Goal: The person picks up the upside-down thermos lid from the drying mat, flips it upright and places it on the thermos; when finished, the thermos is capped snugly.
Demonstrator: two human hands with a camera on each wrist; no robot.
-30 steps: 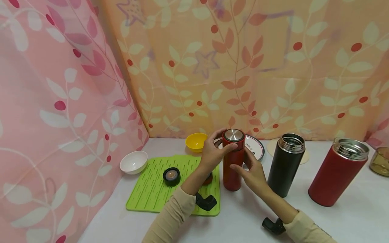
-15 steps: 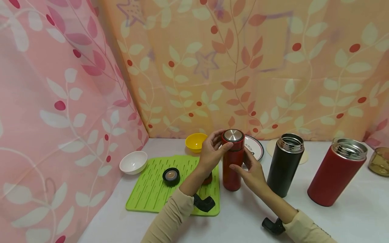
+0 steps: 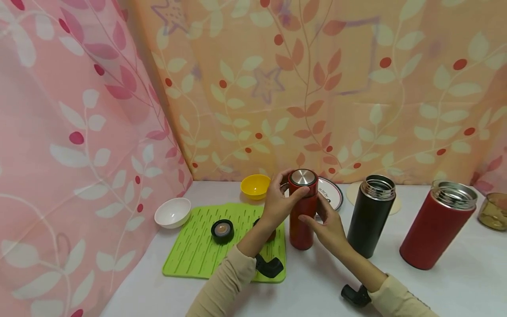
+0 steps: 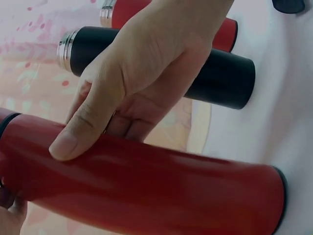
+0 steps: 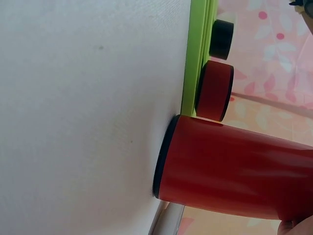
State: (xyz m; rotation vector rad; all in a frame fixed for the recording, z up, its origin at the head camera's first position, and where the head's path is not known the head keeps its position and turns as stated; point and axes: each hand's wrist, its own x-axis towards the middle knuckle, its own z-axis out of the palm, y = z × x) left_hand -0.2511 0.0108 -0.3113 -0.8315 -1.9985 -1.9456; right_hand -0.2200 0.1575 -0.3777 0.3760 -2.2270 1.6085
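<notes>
1. The slim red flask point(image 3: 303, 215) stood upright on the white table point(image 3: 317, 281), just right of the green mat point(image 3: 198, 246). The left hand point(image 3: 277, 202) curled round its steel-topped lid point(image 3: 303, 177); the right hand point(image 3: 326, 224) gripped the body, thumb pressed across it.
2. My judgement: a hard twist on the lid could tip the narrow flask into the black flask point(image 3: 370, 215) close on its right.
3. A slack body grip could let the flask spin instead.
4. Whether the red flask held anything could not be told with the lid on.
5. The black flask and the wide red flask point(image 3: 435, 233) at far right stood open; their insides were not visible.
6. On the mat lay a black cap point(image 3: 222, 230) and a red cap point(image 5: 214, 90).
7. The white bowl point(image 3: 172, 213) and yellow bowl point(image 3: 255, 186) looked empty, probably.
</notes>
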